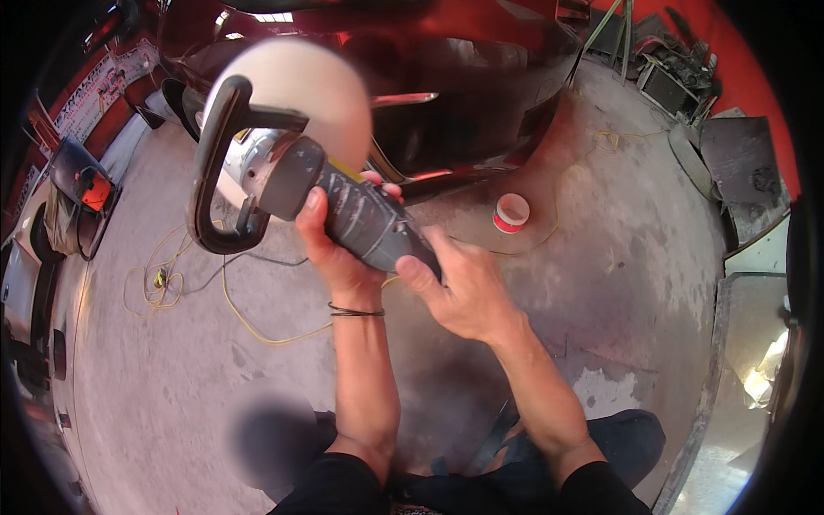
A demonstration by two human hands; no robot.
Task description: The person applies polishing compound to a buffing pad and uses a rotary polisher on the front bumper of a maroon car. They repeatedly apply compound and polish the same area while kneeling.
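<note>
Both my hands hold a polisher, its dark grey body (365, 221) slanting from upper left to lower right. My left hand (343, 257) is closed round the middle of the body, thumb on top and fingertips showing on the far side. Further back, my right hand (468, 283) grips the rear end. A black D-shaped handle (206, 184) is fixed at the tool's head. Behind it the round white pad (322, 81) looks smeared at its edge. The pad is in front of the dark red car bumper (468, 94); whether they touch I cannot tell.
A yellow cord (249, 333) and a dark cable (227, 268) lie on the concrete floor (172, 386). Right of the tool stands a red and white tub (511, 212). Dark panels (742, 163) lean at the right, and an orange and black item (96, 190) is at the left.
</note>
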